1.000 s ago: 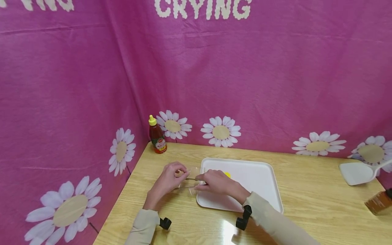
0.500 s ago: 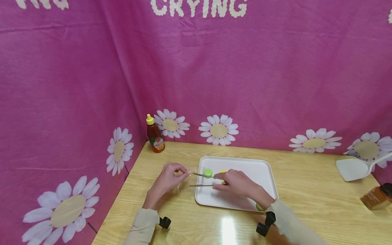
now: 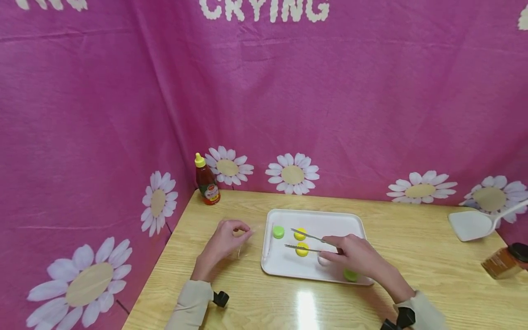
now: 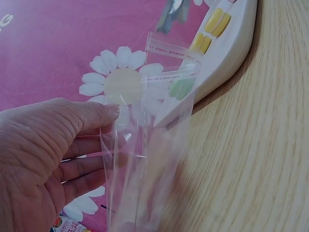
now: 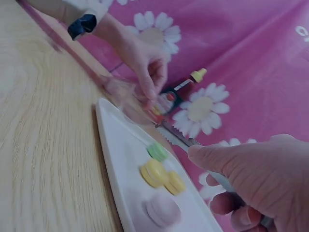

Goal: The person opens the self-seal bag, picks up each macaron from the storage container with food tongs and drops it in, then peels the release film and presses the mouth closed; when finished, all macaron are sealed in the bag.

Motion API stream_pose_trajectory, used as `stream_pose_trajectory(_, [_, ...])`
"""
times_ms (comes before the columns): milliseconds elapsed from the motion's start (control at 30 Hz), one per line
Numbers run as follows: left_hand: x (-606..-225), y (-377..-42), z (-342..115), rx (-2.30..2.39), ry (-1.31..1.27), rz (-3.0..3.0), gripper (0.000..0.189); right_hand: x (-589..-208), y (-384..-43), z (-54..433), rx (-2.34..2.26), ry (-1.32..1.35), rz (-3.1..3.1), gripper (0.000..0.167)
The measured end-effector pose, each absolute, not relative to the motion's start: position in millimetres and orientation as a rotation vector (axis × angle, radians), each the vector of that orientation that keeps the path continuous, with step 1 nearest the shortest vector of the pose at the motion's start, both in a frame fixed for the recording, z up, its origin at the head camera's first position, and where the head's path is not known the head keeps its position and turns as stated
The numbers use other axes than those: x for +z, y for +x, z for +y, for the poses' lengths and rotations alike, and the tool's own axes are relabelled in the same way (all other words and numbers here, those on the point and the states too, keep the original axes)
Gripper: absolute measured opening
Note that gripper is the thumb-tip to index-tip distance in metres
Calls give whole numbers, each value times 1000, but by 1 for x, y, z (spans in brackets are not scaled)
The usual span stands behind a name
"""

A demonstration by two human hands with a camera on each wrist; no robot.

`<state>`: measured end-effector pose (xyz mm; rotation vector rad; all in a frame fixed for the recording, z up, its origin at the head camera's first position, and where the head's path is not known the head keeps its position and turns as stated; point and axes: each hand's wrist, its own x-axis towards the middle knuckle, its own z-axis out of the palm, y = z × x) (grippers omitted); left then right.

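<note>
My left hand (image 3: 222, 243) pinches the edge of a clear plastic bag (image 4: 149, 159) between thumb and index finger, left of the white tray (image 3: 338, 224). Over the tray, my right hand (image 3: 350, 252) grips metal tongs (image 3: 314, 237) with serrated tips. The two tong arms stand apart with nothing between them and point left. Below them lie two yellow macarons (image 3: 302, 253), with a light green macaron (image 3: 278, 232) to their left. A pale pink macaron (image 5: 164, 210) is partly behind my right hand in the head view. Another green macaron (image 3: 350, 275) sits at the tray's near right corner.
A red sauce bottle (image 3: 209, 185) with a yellow cap stands at the table's far left corner. On the right are a white spatula (image 3: 470, 225) and a brown jar with a dark lid (image 3: 504, 263). Pink floral cloth (image 3: 350, 114) hangs behind the table.
My right hand has moved right with the tongs, away from the bag and over the tray, bringing the macarons into view. My left hand stays at the bag.
</note>
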<state>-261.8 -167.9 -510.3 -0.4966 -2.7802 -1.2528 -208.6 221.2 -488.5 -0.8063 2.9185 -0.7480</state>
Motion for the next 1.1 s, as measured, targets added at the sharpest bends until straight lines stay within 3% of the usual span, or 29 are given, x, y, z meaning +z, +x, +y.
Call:
stream_pose_trajectory(433, [-509,-263,-166,-1267,-504,-2781,9,-492,-165,277,-762,-611,3090,36])
stream_pose_trajectory(867, [-509,-259,-166,-1263,-403,-2844,11,-500,-140,299,-753,-426,3106,32])
stream_pose_trajectory(1100, [-509,-261,-166,-1243,-454,-2826,7,-502,-137,295,-724,-436,3055,40])
